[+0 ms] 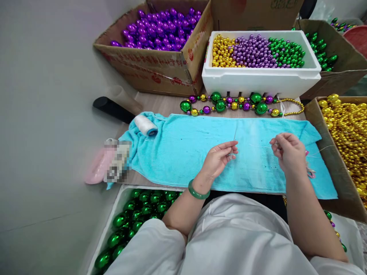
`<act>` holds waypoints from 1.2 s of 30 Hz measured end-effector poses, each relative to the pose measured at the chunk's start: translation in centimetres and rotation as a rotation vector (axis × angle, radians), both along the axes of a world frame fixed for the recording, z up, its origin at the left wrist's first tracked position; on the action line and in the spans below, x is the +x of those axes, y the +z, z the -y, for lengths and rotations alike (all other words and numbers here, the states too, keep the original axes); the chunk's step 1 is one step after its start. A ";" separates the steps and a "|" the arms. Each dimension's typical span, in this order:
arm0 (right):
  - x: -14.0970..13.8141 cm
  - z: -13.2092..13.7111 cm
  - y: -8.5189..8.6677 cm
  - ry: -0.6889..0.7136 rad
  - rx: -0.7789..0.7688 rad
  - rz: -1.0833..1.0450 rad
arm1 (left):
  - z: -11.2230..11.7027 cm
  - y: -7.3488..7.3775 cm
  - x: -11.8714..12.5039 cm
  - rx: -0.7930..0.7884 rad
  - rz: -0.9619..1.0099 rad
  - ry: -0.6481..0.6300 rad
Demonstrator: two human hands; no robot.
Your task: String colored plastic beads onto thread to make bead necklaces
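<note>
My left hand hovers over the turquoise towel, fingers pinched on a thin needle that points up and away. My right hand is closed a little to the right, pinching a fine white thread that runs between the two hands. A green bangle circles my left wrist. A finished bead strand of green, purple and gold balls lies just beyond the towel. A spool of white thread rests on the towel's left end.
A white foam box holds gold, purple and green beads. Cardboard boxes hold purple balls, green balls and gold beads. A tray of green balls sits by my lap. A pink object lies at left.
</note>
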State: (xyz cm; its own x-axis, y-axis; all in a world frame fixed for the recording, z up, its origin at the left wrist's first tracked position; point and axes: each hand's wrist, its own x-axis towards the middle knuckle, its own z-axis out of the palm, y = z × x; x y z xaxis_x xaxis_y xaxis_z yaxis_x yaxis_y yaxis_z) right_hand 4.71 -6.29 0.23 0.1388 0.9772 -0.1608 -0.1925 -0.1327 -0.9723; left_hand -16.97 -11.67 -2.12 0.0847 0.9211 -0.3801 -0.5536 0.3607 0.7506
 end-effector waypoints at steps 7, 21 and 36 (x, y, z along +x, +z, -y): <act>-3.3 4.6 0.5 0.286 -0.064 0.227 | -0.4 -0.2 1.7 0.088 -0.379 0.177; -4.2 5.5 1.9 0.258 -0.058 0.083 | 0.7 0.1 3.1 0.311 -0.730 0.221; -3.2 4.9 3.7 0.230 -0.066 0.174 | 2.3 1.6 3.4 0.518 -0.958 -0.058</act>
